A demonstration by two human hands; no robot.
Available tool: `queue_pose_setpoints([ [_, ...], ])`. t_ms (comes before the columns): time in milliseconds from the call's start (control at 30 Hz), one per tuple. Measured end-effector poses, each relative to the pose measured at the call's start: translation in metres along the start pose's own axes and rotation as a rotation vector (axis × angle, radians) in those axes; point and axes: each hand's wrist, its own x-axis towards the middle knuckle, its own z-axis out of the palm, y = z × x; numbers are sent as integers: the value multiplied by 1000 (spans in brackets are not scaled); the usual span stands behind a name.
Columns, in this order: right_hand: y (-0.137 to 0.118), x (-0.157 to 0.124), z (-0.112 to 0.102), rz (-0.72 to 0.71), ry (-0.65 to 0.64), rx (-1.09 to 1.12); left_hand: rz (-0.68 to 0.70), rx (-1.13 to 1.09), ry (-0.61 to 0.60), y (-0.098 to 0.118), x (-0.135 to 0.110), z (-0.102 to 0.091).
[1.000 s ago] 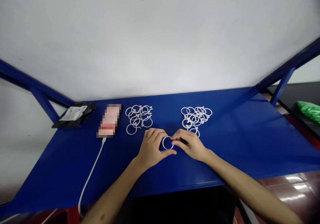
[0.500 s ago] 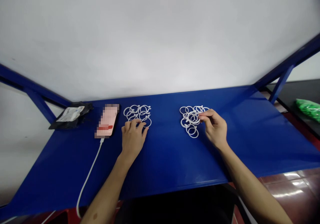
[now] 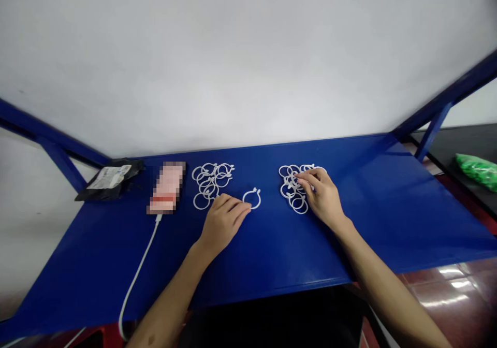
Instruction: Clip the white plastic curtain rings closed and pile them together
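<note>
My left hand (image 3: 224, 218) pinches the lower edge of a white open ring (image 3: 259, 201) between thumb and fingers. That ring has small knobs at its gap, which points away from me. Left of it lies a loose cluster of similar white rings (image 3: 202, 208), overlapping one another. My right hand (image 3: 324, 195) is closed, its thumb and fingertips together over a second pile of white rings (image 3: 300, 212). The fingertips touch the pile, but whether they grip a single ring is hidden.
Both piles lie on a blue table (image 3: 272, 255) against a white wall (image 3: 248, 68). To the left are a phone (image 3: 166, 187) with a white charging cable (image 3: 142, 260) and a black plastic package (image 3: 111, 179). A green bag (image 3: 477, 171) lies on a black surface at right.
My left hand has moved right from the left cluster, bringing one ring toward the middle. My right hand has shifted slightly left, its fingertips lower over the right pile.
</note>
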Motion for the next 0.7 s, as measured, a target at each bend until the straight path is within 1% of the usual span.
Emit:
queue_pose_setpoints([
  [100,-2,-2,1,-31,40,-100,46,-70,-1,10,1,6],
  [167,-8,-4,1,-68,61,-59,70,-104,-16,15,2,9],
  [200,-12,-6,1,-95,40,4,81,-117,-18,17,2,10],
  [233,-17,-7,2,-123,-12,90,91,-125,-17,18,2,10],
  [333,-34,-13,5,-176,-256,379,111,-131,15,20,3,10],
  [367,-39,-15,7,-166,-324,453,115,-131,28,21,2,9],
  [400,-43,-17,9,-143,-366,510,119,-131,40,21,2,9],
  [433,-46,-19,11,-112,-381,554,123,-131,48,22,2,8],
  [500,-49,-21,15,-45,-371,611,130,-137,48,23,2,7],
  [600,-46,-20,16,18,-281,643,111,-116,43,19,2,8],
  [633,-44,-19,15,35,-240,644,81,-71,56,15,3,8],
  [700,-38,-17,12,66,-155,635,-37,95,99,2,4,8],
])
